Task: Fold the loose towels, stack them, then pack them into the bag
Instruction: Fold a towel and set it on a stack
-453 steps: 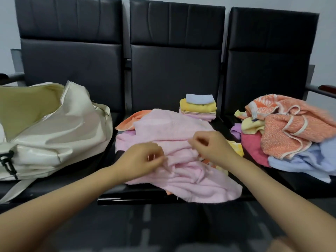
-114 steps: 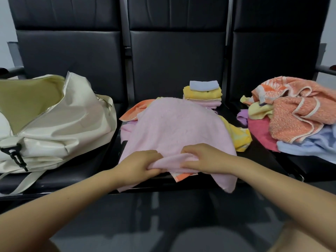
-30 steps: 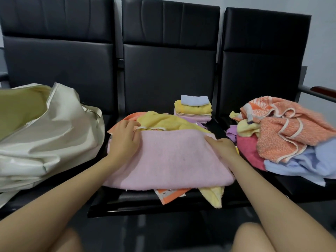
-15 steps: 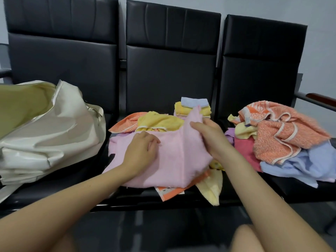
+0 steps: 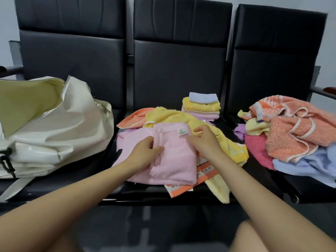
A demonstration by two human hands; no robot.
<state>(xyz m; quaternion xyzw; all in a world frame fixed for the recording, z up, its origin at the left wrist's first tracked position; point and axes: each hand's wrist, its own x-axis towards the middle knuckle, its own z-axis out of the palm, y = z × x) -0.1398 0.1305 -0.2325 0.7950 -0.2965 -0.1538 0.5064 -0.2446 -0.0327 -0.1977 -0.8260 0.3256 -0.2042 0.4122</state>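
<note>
The pink towel lies part-folded on the middle seat, the left hand pinching its folded edge and the right hand gripping its top corner by the label. Beyond the hands sits the folded stack; the open bag lies left of them, loose towels right.

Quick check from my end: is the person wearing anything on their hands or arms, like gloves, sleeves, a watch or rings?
Nothing that I can see. The left hand and the right hand are ungloved, and both forearms are bare right down to the bottom of the frame, with no sleeve edge in view. No watch, bracelet or ring shows on either wrist or on the visible fingers.
</note>
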